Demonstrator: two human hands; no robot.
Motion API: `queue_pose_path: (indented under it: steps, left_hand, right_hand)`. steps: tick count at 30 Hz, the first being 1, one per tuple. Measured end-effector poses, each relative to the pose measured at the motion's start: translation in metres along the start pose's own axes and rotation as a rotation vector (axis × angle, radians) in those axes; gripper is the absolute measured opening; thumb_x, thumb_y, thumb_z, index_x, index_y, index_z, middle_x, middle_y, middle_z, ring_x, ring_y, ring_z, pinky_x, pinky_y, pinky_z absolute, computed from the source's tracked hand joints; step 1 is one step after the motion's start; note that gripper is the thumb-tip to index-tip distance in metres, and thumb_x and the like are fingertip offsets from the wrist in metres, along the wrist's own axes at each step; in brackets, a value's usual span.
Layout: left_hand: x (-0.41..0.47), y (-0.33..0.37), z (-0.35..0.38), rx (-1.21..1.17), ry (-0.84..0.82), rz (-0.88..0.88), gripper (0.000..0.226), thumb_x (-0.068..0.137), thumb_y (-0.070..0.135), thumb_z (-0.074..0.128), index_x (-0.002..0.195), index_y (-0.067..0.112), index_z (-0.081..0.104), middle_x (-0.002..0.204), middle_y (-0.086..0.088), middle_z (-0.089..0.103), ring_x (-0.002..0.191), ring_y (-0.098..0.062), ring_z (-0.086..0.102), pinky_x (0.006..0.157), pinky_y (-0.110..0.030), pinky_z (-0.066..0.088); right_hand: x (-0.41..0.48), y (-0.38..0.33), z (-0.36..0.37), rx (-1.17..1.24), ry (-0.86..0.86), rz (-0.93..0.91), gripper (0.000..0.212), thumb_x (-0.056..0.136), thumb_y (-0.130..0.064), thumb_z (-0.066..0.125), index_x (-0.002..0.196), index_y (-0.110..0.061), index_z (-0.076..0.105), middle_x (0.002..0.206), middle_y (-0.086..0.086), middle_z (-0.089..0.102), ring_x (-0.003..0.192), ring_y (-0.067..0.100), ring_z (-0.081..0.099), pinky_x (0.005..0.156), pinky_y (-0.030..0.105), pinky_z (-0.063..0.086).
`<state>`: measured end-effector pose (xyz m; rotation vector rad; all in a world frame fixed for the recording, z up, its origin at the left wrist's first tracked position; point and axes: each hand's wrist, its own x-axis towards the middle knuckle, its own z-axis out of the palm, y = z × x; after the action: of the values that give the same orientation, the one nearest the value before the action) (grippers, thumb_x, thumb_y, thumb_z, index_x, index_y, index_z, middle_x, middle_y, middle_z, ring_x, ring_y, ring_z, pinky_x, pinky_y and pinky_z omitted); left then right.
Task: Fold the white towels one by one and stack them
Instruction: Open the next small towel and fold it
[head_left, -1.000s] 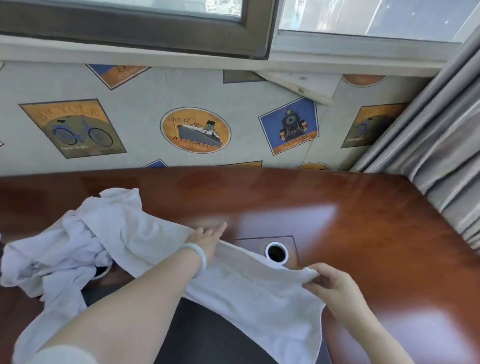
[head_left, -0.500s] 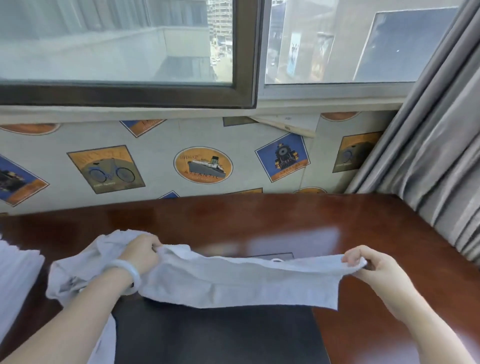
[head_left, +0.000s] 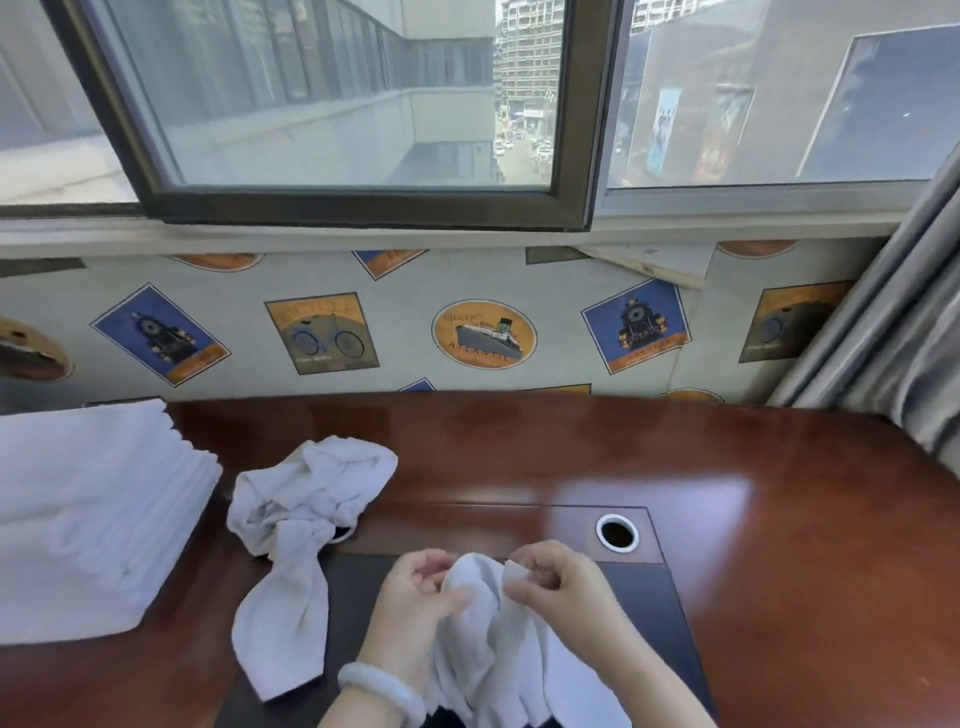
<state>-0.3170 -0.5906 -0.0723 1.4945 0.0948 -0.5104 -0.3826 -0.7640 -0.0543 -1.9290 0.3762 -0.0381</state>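
Head cam: I've got both hands close together at the near side of the bench (head_left: 779, 519), over a dark desk pad (head_left: 654, 597). The left hand (head_left: 415, 587), w/ a pale bangle (head_left: 379, 686) on the wrist, has its fingers curled, pinching the top edge of a white towel (head_left: 498, 649). The right hand (head_left: 556, 582) pinches the same edge just beside it, thumb vs. forefinger. The towel hangs bunched from both hands toward the person. Left of the hands, a crumpled towel heap (head_left: 311, 493) lies on the bench, one end trailing onto the pad. Further left sits a folded towel stack (head_left: 88, 519). A cable grommet (head_left: 616, 532) is just beyond the right hand.
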Motion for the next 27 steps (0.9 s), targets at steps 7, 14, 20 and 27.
queue_pose_path:
  steps: [7,14,20,27]
  left_hand:
    - [-0.018,-0.011,-0.004,-0.3,-0.258,-0.331,0.018,0.089,0.007,0.062,0.102,-0.006,0.062,0.097,-0.024,0.065,0.088,-0.032,0.068,0.079,-0.034,0.054]
    - [-0.01,0.001,-0.003,0.261,0.084,0.012,0.011,0.081,0.025,0.068,0.074,0.018,0.073,0.069,-0.003,0.07,0.062,-0.011,0.061,0.061,-0.022,0.047]
    - [-0.01,0.008,0.004,0.072,0.003,0.026,0.022,0.093,0.028,0.062,0.079,0.014,0.072,0.067,-0.011,0.059,0.064,-0.021,0.051,0.062,-0.031,0.042]
    - [-0.009,0.012,-0.001,-0.011,-0.132,0.009,0.033,0.08,0.041,0.074,0.09,0.01,0.072,0.081,-0.015,0.067,0.073,-0.024,0.059,0.071,-0.035,0.048]
  right_hand:
    - [-0.023,0.015,0.039,0.199,-0.108,0.004,0.011,0.082,-0.003,0.071,0.075,-0.01,0.066,0.08,-0.013,0.068,0.066,0.004,0.051,0.069,0.016,0.042]
    - [-0.016,0.043,0.029,0.132,-0.048,0.1,0.034,0.084,-0.012,0.073,0.055,-0.021,0.059,0.055,-0.01,0.045,0.057,0.006,0.038,0.061,0.021,0.033]
    - [-0.012,0.045,0.039,-0.008,0.076,0.006,0.005,0.08,-0.024,0.081,0.078,-0.029,0.079,0.115,-0.021,0.06,0.106,-0.003,0.04,0.091,0.009,0.032]
    - [-0.012,0.029,0.014,0.237,0.276,-0.105,0.022,0.082,-0.02,0.078,0.077,-0.042,0.079,0.138,-0.039,0.04,0.121,-0.022,0.034,0.094,0.006,0.032]
